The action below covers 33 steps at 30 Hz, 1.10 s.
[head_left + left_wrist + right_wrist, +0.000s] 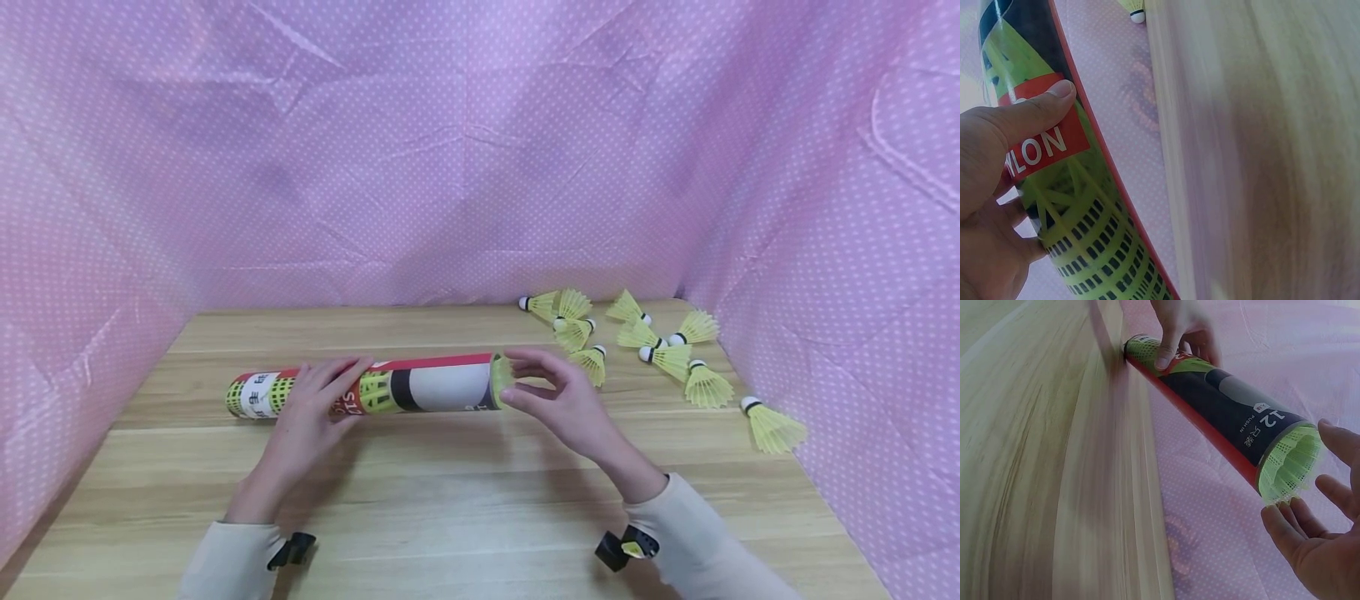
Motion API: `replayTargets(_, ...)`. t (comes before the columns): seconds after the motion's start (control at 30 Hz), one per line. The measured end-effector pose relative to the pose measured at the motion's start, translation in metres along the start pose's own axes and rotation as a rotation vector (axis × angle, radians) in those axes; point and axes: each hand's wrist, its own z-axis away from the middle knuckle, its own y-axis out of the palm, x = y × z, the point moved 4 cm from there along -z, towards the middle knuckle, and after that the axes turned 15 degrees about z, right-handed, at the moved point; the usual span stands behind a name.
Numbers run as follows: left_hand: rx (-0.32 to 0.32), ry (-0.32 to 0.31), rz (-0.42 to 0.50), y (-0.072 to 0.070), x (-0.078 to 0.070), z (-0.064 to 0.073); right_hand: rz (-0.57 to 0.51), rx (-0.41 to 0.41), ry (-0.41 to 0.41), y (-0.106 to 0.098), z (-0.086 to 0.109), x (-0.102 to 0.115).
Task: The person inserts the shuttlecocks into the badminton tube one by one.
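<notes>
A printed shuttlecock tube [450,387] lies sideways in front of me, above the wooden table. My left hand [306,412] grips it round its left half; in the left wrist view the thumb [1044,111] presses on the red label. At the tube's right end my right hand [568,410] holds a yellow-green shuttlecock [1291,467] by its skirt, fingers and thumb on opposite sides. The skirt's wide rim sticks a little out of the tube's mouth, and its cork is hidden inside. How firmly the fingertips pinch is hard to see.
Several loose yellow shuttlecocks with white corks are scattered at the table's back right; one shuttlecock [772,427] lies apart near the right edge. Pink dotted cloth [450,167] hangs behind and on both sides of the wooden table [450,508].
</notes>
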Motion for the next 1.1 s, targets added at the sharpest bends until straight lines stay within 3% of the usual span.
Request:
replayTargets(0.47,0.009,-0.014,0.001,-0.0002,-0.0013,0.0,0.032,0.075,-0.026,-0.0018,-0.0014,0.0036)
replayTargets(1.1,0.005,-0.015,0.007,0.0002,-0.0022,-0.0002,0.044,0.064,0.001,0.0009,-0.0046,0.0044)
